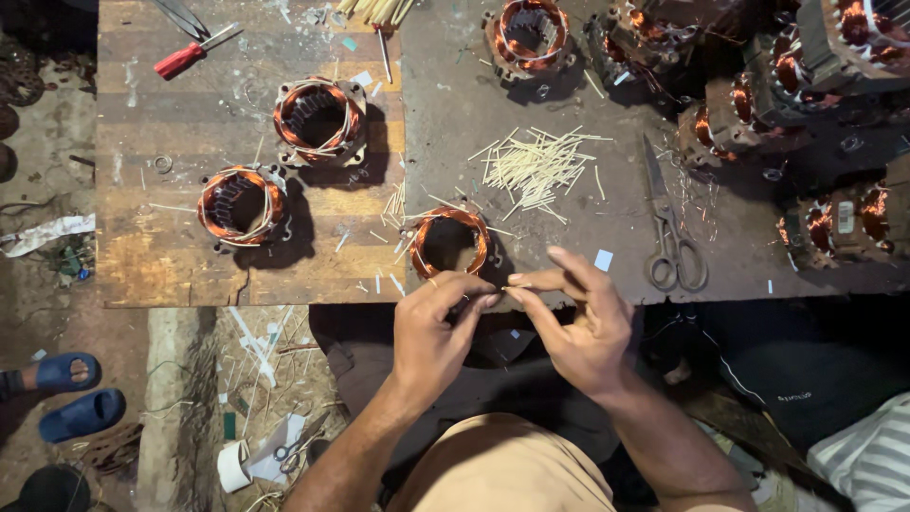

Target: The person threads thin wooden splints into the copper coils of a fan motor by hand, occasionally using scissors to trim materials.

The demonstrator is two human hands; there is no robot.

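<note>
Surface: worn wooden and dark metal bench top (190,237), seen from above, littered with scraps; dirt floor near and left.
Left hand: left hand (431,337) at near bench edge, thumb and forefinger pinched together on something thin at fingertip meeting point; too small to tell what.
Right hand: right hand (578,327) just right of left hand, fingertips touching left fingertips, forefinger and thumb pinched, other fingers spread and raised.
Nearest thing: copper-wound stator (450,244) lying flat on bench, just beyond both hands, near edge, centre.
Other stators: two more stators on wooden part, one far left-centre (319,120), one left (241,206); another at far edge (528,36); cluster of wound stators (758,85) at far right.
Sticks: pile of pale thin sticks (536,166) right of centre, between near stator and scissors; loose ones scattered around.
Scissors: metal scissors (668,232) right of hands, blades pointing far, handles near.
Screwdriver: red-handled screwdriver (190,54) far left on wood.
Paper bit: small white paper square (604,260) just beyond right hand.
Floor: blue sandals (71,393) at near left; second scissors (299,446) and white tape roll (232,466) on floor left of left forearm.
Lap: tan cloth (502,469) near centre, under forearms.
</note>
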